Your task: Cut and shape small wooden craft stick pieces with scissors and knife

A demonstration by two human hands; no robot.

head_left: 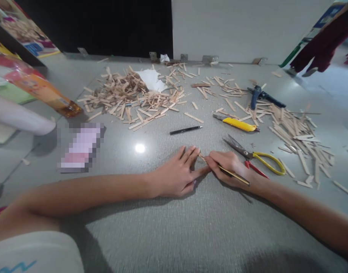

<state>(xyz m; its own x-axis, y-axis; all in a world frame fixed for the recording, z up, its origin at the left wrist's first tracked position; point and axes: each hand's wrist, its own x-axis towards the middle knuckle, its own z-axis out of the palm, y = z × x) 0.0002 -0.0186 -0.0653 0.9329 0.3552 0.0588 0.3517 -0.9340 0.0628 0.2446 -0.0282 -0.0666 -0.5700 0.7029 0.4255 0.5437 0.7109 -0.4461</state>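
A half-spread left hand (178, 173) is touching, partly hiding a small brown stick (202, 156); the curled right hand (226, 166) is gripping a pencil (234, 174).

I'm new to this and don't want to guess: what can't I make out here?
All in the head view:
Small piece by the left hand: too tiny, partly covered by fingers.
Slim tool in the right hand: fingers hide its front.
Red handle by the scissors: the right forearm hides its end.
Flat object at left: mosaic blocks hide its surface.
Bottle: cut off at left edge.
Person: cut off at top right.
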